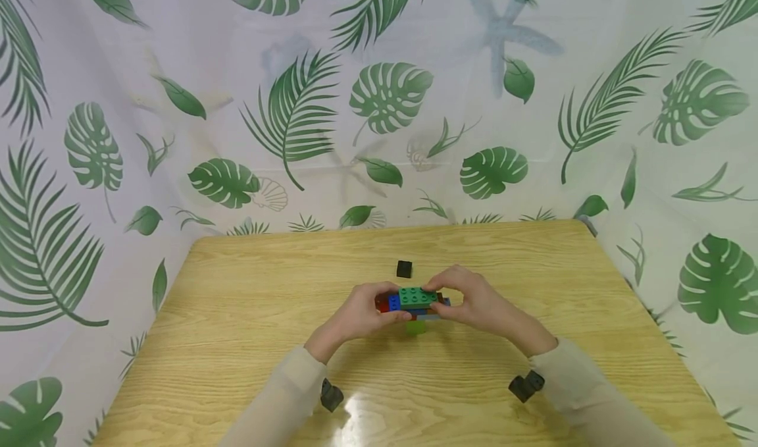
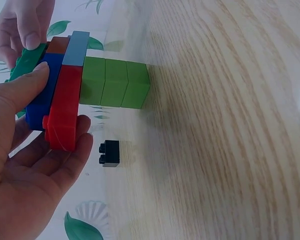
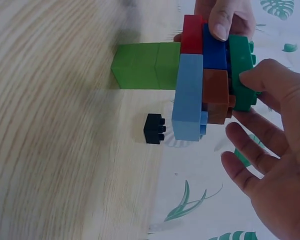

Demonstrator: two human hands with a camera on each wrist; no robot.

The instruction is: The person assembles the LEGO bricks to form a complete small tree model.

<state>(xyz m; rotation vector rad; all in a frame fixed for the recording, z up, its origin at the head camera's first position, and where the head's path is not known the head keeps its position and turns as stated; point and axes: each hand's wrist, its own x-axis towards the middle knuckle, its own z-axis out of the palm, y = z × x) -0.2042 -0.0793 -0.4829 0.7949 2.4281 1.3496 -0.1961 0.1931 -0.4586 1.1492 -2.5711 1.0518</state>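
A toy building-brick structure stands on the table, with a light green brick column (image 2: 115, 82) as its stem. Across the column lie a red brick (image 2: 66, 107) and a light blue brick (image 3: 188, 95); a dark blue brick (image 2: 46, 95) and a brown brick (image 3: 215, 92) form the layer above. My left hand (image 1: 361, 310) grips the structure's left end, thumb against the dark blue brick and fingers around the red one. On top, my right hand (image 1: 476, 300) pinches a dark green brick (image 1: 414, 297) between thumb and fingers. Studs show in a narrow gap beneath it.
A small black brick (image 1: 404, 269) lies on the wooden table (image 1: 266, 269) just behind the structure. A leaf-patterned curtain (image 1: 379, 170) hangs along the back and both sides of the table.
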